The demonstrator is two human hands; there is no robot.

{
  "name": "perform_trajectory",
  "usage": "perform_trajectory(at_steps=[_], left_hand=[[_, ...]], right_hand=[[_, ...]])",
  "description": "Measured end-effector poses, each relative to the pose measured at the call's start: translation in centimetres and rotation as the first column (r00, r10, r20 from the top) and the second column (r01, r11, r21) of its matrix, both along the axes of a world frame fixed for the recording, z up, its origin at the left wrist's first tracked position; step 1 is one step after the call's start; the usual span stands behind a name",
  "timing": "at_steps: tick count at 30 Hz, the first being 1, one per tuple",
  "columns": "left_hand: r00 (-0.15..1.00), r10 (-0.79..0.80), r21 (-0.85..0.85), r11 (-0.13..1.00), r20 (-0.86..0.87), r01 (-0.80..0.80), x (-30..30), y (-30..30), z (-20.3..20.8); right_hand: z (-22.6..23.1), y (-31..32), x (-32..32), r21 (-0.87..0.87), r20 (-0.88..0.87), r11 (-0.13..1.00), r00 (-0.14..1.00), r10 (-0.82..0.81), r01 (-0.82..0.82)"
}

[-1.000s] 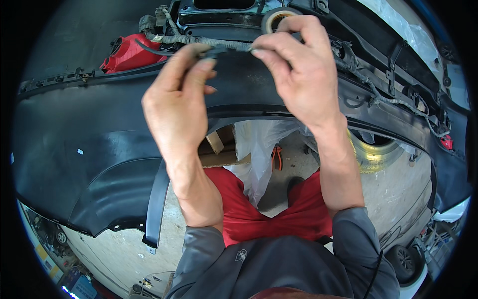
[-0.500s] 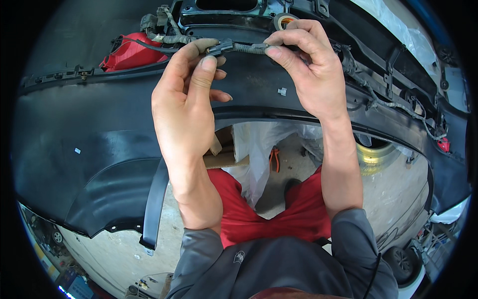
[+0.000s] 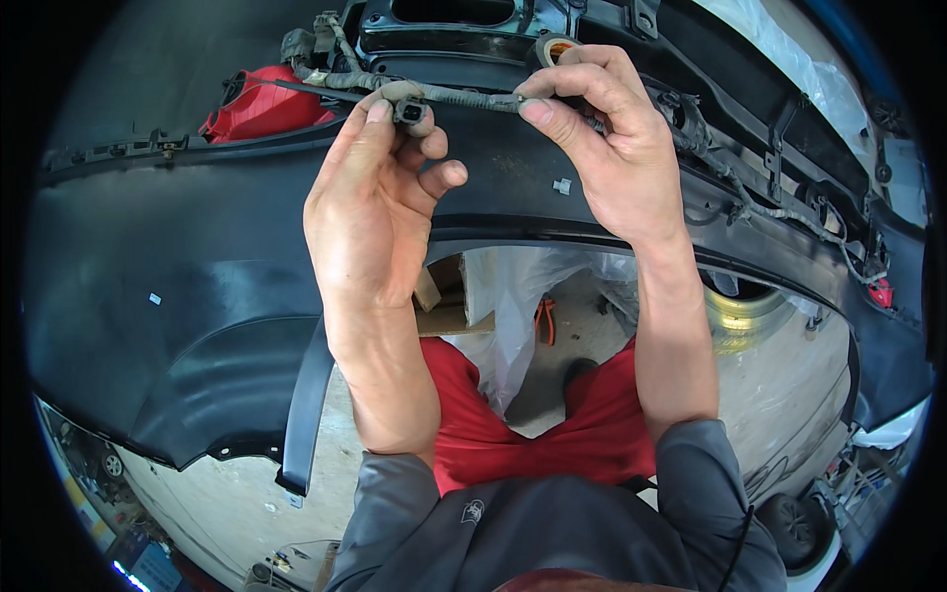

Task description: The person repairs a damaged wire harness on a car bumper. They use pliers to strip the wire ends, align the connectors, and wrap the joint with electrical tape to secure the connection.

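Observation:
A taped grey wire harness [image 3: 464, 97] runs across the inside of a black car bumper [image 3: 178, 286]. My left hand [image 3: 370, 212] pinches the harness's grey plug connector [image 3: 409, 111] between thumb and fingers. My right hand [image 3: 617, 158] grips the same harness a little further right, thumb and forefinger closed on the taped wire. A roll of dark tape [image 3: 552, 47] shows just behind my right fingers.
A red part [image 3: 261, 107] sits at the upper left behind the bumper. More wiring [image 3: 779, 212] trails along the bumper's right side. Below, a concrete floor [image 3: 227, 503], white plastic sheeting [image 3: 518, 306], an orange-handled tool [image 3: 545, 321] and a brake disc [image 3: 745, 316].
Both hands have stayed on the harness. My left hand has turned so that the connector's open face now points toward me, and its fingers have curled in.

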State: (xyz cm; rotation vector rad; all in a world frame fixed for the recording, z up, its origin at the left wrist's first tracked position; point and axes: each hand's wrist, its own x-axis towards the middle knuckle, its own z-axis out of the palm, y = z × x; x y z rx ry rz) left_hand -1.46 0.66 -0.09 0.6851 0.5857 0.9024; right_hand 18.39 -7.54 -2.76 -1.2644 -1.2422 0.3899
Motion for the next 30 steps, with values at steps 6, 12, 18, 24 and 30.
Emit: perform_trajectory(at_steps=[6, 12, 18, 24, 30], left_hand=[[0.997, -0.031, -0.027, 0.999, 0.075, 0.033, -0.1, 0.2, -0.1], [0.997, -0.032, -0.021, 0.999, 0.071, 0.034, 0.0, 0.4, -0.2], [0.971, 0.097, 0.239, 0.97, -0.216, -0.043, 1.5, -0.9, 0.0], [0.959, 0.094, 0.309, 0.951, -0.268, -0.007, 1.7, -0.9, -0.2], [0.953, 0.088, 0.273, 0.962, -0.289, -0.006, 1.6, -0.8, -0.5]], right_hand=[[0.2, -0.1, -0.1, 0.003, 0.081, 1.0, 0.996, -0.022, 0.022], [-0.1, -0.1, 0.1, 0.019, 0.037, 1.0, 0.999, -0.011, 0.01], [-0.2, -0.5, 1.3, -0.041, -0.111, 0.994, 0.989, 0.094, -0.099], [-0.5, -0.6, 1.7, -0.055, -0.156, 0.991, 0.981, 0.112, -0.122], [0.2, -0.1, -0.1, -0.037, 0.093, 0.999, 0.996, 0.008, -0.005]])
